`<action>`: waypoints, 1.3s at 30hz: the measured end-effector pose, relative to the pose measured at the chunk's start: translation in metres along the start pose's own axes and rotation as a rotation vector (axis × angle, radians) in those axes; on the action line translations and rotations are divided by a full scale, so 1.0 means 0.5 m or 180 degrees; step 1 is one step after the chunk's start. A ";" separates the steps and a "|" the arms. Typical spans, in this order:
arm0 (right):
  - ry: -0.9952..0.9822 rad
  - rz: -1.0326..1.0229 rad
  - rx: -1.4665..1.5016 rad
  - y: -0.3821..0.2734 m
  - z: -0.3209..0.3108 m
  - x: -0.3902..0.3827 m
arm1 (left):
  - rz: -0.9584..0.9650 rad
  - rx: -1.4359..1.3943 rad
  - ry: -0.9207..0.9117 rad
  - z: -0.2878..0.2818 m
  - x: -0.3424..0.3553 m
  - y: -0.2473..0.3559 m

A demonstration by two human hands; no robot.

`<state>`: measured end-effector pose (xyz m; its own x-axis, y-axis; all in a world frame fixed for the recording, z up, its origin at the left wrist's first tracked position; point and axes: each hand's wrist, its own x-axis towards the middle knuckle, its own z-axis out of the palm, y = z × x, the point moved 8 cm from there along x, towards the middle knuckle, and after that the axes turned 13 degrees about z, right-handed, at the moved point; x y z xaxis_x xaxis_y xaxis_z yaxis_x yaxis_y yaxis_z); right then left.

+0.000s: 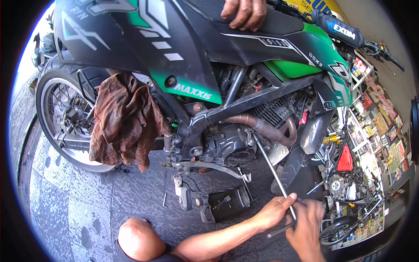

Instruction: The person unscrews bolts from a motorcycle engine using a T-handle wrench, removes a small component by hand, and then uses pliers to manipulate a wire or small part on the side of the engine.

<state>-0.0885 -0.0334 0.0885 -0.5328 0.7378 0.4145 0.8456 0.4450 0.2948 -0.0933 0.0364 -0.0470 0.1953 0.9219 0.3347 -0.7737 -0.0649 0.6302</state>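
Near the lower right, my left hand [274, 210] is closed around the shaft of a long metal T-handle wrench [275, 171]. That shaft slants up to the engine's dark side cover [233, 148], its far end at the cover's right edge. Against the wrench's handle end is my right hand [306, 225], its fingers smeared by motion. A short crossbar sticks out to the left from beneath it. The engine belongs to a black and green motorcycle [251, 49]. Another person's hand [245, 14] rests on its seat.
A stained brown rag [126, 120] hangs beside the rear wheel [65, 113]. On the tiled floor lie a black tray [208, 215], a footpeg bracket [183, 196] and a hex key [164, 200]. Motorcycle parts [345, 185] and packed shelves [382, 118] stand right. A bare knee-like shape [139, 240] shows below.
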 end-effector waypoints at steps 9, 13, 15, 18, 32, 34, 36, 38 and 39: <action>-0.0616 0.3186 0.5809 0.110 0.168 -0.150 | -0.0248 -0.0586 -0.0122 0.008 -0.017 -0.008; 0.0237 0.0556 0.1586 0.019 0.019 -0.069 | 0.0040 -0.0254 -0.0242 0.016 -0.010 0.017; 0.0085 -0.0076 0.0194 -0.052 -0.012 -0.103 | 0.0067 -0.0671 -0.0574 0.041 0.003 0.021; -0.1042 0.0558 0.0494 0.003 0.037 -0.171 | -0.0077 -0.0969 -0.0641 0.050 -0.008 0.031; -0.0216 0.1143 0.1143 0.023 0.038 -0.195 | -0.0309 -0.0492 -0.0299 0.013 -0.017 0.004; -0.0954 0.0694 0.0057 0.063 0.124 -0.240 | -0.0420 -0.0385 -0.0123 0.015 -0.017 -0.001; -0.1870 0.1766 -0.0644 0.172 0.216 -0.291 | -0.0487 -0.0543 -0.0230 0.028 -0.013 0.002; -0.1597 0.2164 -0.0082 0.231 0.243 -0.313 | -0.0568 -0.0735 -0.0234 0.039 -0.019 0.004; -0.1407 0.2395 0.0268 0.235 0.246 -0.317 | -0.0484 -0.0860 -0.0233 0.038 -0.012 0.009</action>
<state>0.0993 -0.0355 -0.0484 0.2143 0.9720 0.0965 0.9764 -0.2159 0.0057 -0.0864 0.0234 -0.0329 0.3561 0.8827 0.3067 -0.8626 0.1843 0.4712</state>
